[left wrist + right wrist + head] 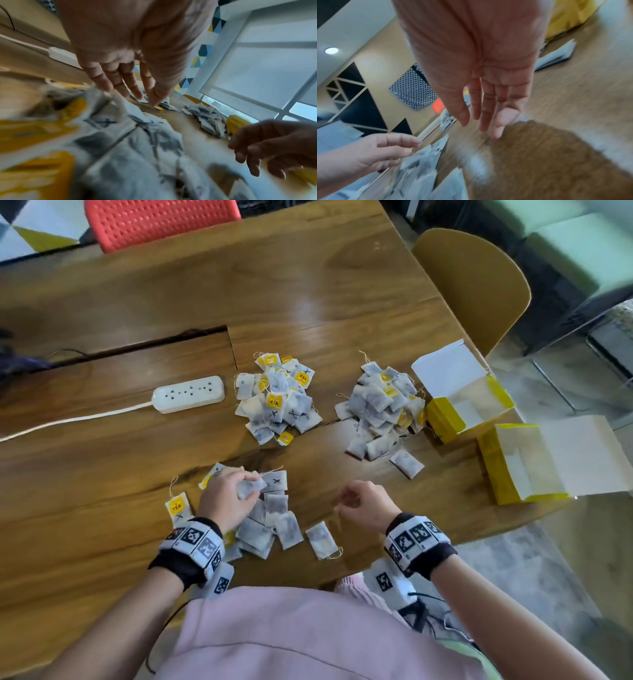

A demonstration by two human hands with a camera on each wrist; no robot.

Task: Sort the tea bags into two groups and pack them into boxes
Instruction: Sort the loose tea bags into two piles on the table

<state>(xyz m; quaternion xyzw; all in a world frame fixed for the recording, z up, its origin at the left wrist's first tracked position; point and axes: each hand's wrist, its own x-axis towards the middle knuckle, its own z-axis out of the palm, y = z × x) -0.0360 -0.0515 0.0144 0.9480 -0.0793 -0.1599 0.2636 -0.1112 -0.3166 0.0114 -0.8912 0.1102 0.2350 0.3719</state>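
From the head view I count three heaps of tea bags on the worktop [102,474]. One sorted pile [278,397] with many yellow tags sits at centre frame, a second pile [382,409] lies to its right, and an unsorted heap [263,518] waits low in the frame under my reach. Two yellow boxes [466,402] [534,460] stand open at the right edge; I see no bags in them, so I judge sorting well advanced and packing not begun. My left hand [227,498] curls round one tea bag [250,487] above the unsorted heap. My right hand [364,503] hangs loosely curled and holds nothing. A white power strip [188,393] lies left of centre.

The left wrist view is blurred: the fingers [120,83] point down at the heap, and the pinched bag seems to sit at their tips, though I cannot be sure. The right hand [274,146] shows empty at lower right.

In the right wrist view the right hand's fingers [488,108] hang relaxed over bare wood, touching nothing; the left hand [373,151] is at lower left above the bags.
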